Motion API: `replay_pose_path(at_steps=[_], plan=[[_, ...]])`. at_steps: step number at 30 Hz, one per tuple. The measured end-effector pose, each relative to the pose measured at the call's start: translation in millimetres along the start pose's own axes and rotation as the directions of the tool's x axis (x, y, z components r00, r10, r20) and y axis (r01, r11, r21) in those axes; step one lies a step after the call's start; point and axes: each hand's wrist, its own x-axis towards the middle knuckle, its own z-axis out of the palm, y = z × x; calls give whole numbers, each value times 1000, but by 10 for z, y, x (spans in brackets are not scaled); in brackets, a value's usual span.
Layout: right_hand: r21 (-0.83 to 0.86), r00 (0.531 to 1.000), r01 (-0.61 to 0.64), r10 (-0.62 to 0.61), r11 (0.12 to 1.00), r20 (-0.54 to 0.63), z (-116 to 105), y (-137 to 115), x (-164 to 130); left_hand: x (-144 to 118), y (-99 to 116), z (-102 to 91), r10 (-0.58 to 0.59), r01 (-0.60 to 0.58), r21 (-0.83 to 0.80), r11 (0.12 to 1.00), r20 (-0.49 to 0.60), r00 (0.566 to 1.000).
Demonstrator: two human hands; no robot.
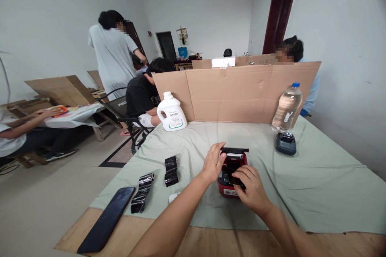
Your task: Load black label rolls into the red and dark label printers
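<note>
A small red and black label printer (231,190) with its lid raised sits on the green cloth in front of me. My left hand (213,162) rests against its upper left side, thumb and fingers around the edge near the lid (236,150). Over the printer's open inside, my right hand (251,189) pinches a dark flat piece (234,178) whose far end I cannot make out. Two strips of black shiny film, one (171,170) nearer the printer and one (142,192) farther left, lie on the cloth. A white object (173,197) is partly hidden behind my left forearm.
A black phone (105,221) lies at the table's left front corner. A white jug (172,112) and a clear bottle (288,106) with a blue cap stand before a cardboard screen (229,96). Near the bottle is a dark grey device (286,144). Several people are around.
</note>
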Motion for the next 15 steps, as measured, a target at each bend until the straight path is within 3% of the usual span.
replay_pose_path(at_steps=[4, 7, 9, 15], plan=[[-176, 989, 75, -96, 981, -113, 31, -6, -66, -320, 52, 1, 84, -83, -20, 996, 17, 996], [-178, 993, 65, -82, 982, -89, 94, 56, -115, -527, 25, 77, 131, -131, 1, 991, 6, 991], [-139, 993, 47, -61, 989, -99, 158, 108, -139, -621, -12, 170, 156, -155, 19, 988, -39, 987], [-101, 961, 19, -46, 995, -274, 325, 180, -166, -708, -82, 412, 167, -149, 91, 985, -236, 957]])
